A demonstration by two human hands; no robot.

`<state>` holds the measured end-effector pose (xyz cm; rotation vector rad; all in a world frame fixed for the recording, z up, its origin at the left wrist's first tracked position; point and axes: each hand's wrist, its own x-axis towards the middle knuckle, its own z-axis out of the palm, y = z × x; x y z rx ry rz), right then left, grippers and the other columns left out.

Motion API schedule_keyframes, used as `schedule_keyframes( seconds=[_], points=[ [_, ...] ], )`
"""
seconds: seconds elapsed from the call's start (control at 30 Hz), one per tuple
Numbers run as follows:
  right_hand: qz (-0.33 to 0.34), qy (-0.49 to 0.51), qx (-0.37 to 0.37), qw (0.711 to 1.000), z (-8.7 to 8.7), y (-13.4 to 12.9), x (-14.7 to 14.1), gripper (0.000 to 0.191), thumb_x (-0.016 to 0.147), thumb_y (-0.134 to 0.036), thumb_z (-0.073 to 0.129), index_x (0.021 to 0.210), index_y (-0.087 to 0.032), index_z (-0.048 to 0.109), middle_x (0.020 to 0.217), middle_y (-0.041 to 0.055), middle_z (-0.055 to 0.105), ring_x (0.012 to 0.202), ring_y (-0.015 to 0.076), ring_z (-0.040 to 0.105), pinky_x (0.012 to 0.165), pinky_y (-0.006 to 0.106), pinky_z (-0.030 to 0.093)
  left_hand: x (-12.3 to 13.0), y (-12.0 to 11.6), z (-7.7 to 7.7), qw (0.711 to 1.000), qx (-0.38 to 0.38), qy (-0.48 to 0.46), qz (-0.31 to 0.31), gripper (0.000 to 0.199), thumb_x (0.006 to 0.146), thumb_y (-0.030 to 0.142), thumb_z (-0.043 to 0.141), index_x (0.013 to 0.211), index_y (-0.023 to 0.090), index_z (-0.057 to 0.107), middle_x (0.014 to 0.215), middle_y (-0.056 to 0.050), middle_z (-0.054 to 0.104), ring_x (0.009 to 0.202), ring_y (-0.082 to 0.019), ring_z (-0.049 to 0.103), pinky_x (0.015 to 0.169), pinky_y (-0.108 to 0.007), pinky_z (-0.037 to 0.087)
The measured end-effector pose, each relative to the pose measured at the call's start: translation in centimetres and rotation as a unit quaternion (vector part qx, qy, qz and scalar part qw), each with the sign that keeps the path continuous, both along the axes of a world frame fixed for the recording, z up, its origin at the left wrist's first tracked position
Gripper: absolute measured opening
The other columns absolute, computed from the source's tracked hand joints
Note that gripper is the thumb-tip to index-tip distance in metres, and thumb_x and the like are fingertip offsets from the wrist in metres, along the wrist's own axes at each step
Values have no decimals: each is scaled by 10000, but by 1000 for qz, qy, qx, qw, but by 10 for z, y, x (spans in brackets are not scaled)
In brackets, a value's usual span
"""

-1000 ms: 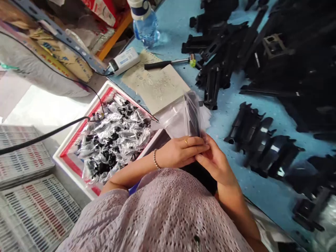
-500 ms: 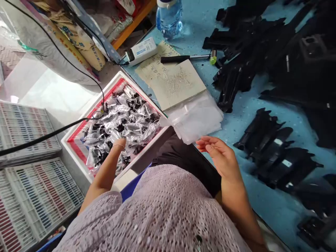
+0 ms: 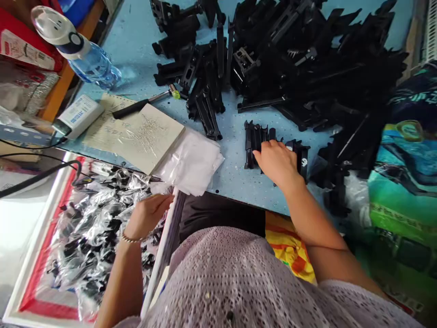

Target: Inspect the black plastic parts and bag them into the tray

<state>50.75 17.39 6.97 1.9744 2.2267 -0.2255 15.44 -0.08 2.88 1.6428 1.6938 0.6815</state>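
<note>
Right hand laid, fingers curled, on black plastic parts on blue table. Left hand loosely open over bagged parts in tray, holding nothing visible.

Black plastic parts under the right hand on a blue (dark-speckled) table; red-bordered white tray beside the left hand.

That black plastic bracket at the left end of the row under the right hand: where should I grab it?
Probably take the black plastic bracket by its long flat sides, from above. It lies lengthwise on the blue table, left side clear, while the right hand covers its neighbours.
</note>
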Motion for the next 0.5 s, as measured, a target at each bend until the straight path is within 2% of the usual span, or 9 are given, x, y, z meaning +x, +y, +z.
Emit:
schedule_keyframes(
  seconds=[0.07, 0.1, 0.17, 0.23, 0.3, 0.33, 0.4, 0.47, 0.5],
  points=[
    [19, -24, 3, 1000, -11, 3, -14, 366, 991, -290, 566, 1214, -7, 632, 1206, 318, 672, 1135, 431, 668, 846, 476, 557, 42, 37, 3, 994, 97, 44, -18, 222, 982, 317, 605, 1099, 223, 770, 1034, -102, 784, 914, -234, 733, 840, -365, 588],
    [21, -22, -3, 1000, -15, 4, -19, 378, 987, -273, 562, 1245, -1, 608, 1212, 321, 669, 1123, 424, 675, 836, 467, 558, 63, 56, 0, 989, 121, 81, -14, 235, 972, 315, 617, 1104, 186, 763, 1071, -137, 767, 974, -264, 719, 887, -401, 579],
    [16, 3, -29, 999, -21, 3, -18, 349, 985, -238, 548, 1256, -24, 599, 1163, 296, 697, 1064, 406, 703, 832, 467, 557, 94, 89, -10, 985, 122, 123, -7, 155, 930, 258, 650, 960, 149, 756, 1026, -165, 739, 957, -284, 694, 867, -422, 569],
    [6, 84, -57, 995, -24, 1, -6, 291, 975, -224, 554, 1225, -93, 626, 1112, 233, 735, 1032, 378, 721, 861, 473, 556, 102, 109, -22, 990, 95, 98, 21, 76, 865, 180, 692, 792, 165, 708, 922, -122, 710, 854, -239, 669, 789, -368, 554],
    [-26, 264, -86, 960, -27, -3, 10, 260, 961, -277, 597, 1195, -175, 645, 1100, 151, 758, 1036, 329, 729, 883, 449, 569, 91, 116, -29, 996, 56, 11, 73, 124, 797, 170, 753, 717, 182, 659, 821, -52, 675, 737, -175, 624, 703, -303, 519],
    [-51, 377, -111, 918, -29, -6, 16, 266, 944, -332, 636, 1178, -207, 649, 1093, 116, 763, 1025, 302, 733, 873, 429, 583, 82, 117, -30, 994, 28, -46, 96, 130, 772, 202, 782, 725, 186, 662, 783, -25, 664, 693, -153, 602, 669, -285, 500],
    [-104, 577, -187, 788, -34, -15, 17, 338, 875, -449, 732, 1127, -238, 654, 1055, 72, 768, 953, 259, 746, 820, 394, 611, 65, 115, -28, 978, -30, -157, 132, 140, 765, 287, 790, 789, 182, 701, 722, 1, 657, 633, -132, 576, 622, -271, 473],
    [-133, 690, -283, 653, -37, -25, 3, 412, 786, -515, 819, 1049, -234, 668, 1008, 58, 768, 839, 226, 747, 763, 378, 628, 56, 114, -25, 955, -68, -244, 156, 202, 758, 338, 786, 847, 166, 727, 702, -2, 668, 622, -129, 585, 614, -271, 471],
    [-136, 717, -327, 600, -39, -30, -9, 427, 751, -525, 851, 1002, -227, 676, 982, 55, 767, 788, 211, 740, 741, 370, 632, 55, 113, -23, 943, -71, -277, 169, 230, 729, 343, 807, 839, 161, 717, 698, -4, 668, 621, -128, 590, 613, -271, 473]
  ],
)
